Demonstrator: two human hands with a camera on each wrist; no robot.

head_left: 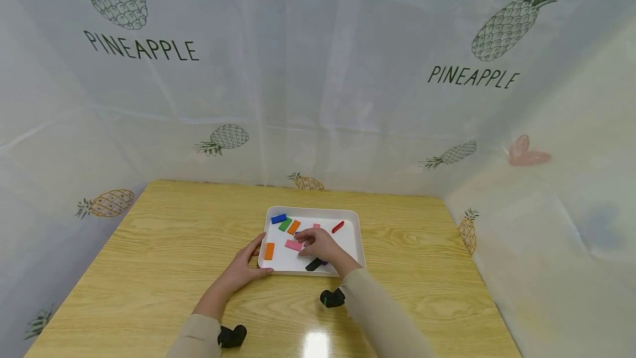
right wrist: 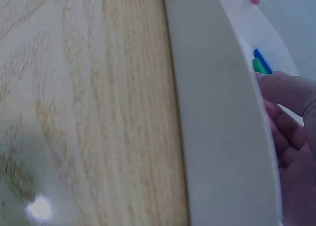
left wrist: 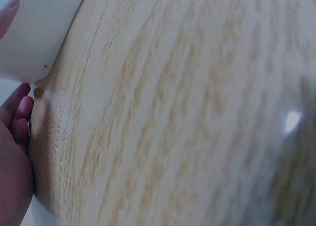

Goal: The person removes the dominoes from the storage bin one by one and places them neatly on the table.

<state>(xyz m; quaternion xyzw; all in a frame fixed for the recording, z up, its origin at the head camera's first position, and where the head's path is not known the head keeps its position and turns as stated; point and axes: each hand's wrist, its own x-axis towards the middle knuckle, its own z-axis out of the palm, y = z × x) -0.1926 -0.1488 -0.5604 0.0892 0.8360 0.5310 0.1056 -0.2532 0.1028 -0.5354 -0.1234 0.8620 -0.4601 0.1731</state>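
Observation:
A white tray holds several small flat coloured blocks. The left hand holds it by the front left corner, thumb along the front wall and fingers at the left side. In the left wrist view, the fingers are beside the tray's corner. Over the middle of the tray is the right hand, fingers bent, with thumb and forefinger apart. Close to its fingertips lie a pink block and a partly covered blue piece. In the right wrist view, the tray wall hides part of this hand.
Inside the tray are a blue block, a green block, two orange blocks, a red piece and a black piece. The wooden table meets a pineapple-print curtain at the back.

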